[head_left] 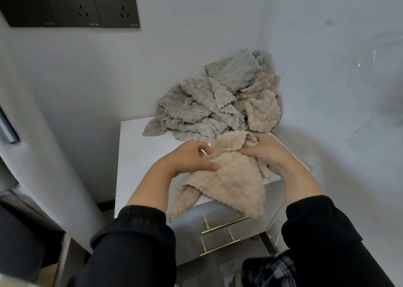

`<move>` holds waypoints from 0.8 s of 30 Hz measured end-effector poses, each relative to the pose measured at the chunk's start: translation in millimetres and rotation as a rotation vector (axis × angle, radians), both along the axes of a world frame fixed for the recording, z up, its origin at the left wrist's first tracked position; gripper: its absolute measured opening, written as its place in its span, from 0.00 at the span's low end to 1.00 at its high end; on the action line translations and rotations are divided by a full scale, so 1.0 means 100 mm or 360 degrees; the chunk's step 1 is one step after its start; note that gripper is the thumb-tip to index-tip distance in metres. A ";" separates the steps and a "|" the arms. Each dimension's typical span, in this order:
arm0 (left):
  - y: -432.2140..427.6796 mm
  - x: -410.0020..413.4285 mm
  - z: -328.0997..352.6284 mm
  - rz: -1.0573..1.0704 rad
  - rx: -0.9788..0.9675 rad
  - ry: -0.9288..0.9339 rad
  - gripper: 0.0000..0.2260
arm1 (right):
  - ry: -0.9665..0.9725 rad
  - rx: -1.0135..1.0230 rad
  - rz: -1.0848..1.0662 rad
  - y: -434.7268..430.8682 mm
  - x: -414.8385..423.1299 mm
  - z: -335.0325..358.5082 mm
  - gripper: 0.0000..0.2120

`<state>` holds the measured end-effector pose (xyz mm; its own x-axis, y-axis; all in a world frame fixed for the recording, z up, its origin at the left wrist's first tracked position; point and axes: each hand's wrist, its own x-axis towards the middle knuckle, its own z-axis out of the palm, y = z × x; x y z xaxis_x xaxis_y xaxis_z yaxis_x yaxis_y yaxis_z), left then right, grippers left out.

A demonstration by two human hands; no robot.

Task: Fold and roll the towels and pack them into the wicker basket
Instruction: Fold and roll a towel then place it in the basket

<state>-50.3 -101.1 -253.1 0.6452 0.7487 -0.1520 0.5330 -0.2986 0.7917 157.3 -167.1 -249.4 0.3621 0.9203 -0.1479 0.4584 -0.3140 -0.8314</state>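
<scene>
The fluffy beige fleece towel point(226, 177) hung limp over the six o'clock edge of the small white counter point(139, 151), light and floppy, I'd judge. The left hand point(192, 158) and the right hand point(266, 151) both pinched its upper hem with curled fingers point(248, 150); the corners looked the best hold. A crumpled grey-and-beige towel heap point(207, 110) crowded twelve o'clock; bare room lay at nine.

left sleeve point(135, 243): black, elastic gathered cuff | right sleeve point(322, 232): black, matching cuff | plaid fabric point(270, 271): dark checks
</scene>
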 end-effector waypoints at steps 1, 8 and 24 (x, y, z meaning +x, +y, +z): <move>0.00 -0.04 0.02 -0.0048 -0.0181 -0.0044 0.12 | 0.0051 0.0005 0.0054 -0.03 0.01 0.04 0.18; 0.07 -0.18 -0.01 0.0025 -0.0240 -0.0110 0.04 | -0.0202 0.0006 0.0134 -0.07 0.00 0.05 0.12; -0.15 0.14 -0.05 -0.0051 0.0288 0.0101 0.08 | -0.0294 0.0368 -0.0390 0.07 -0.13 -0.12 0.09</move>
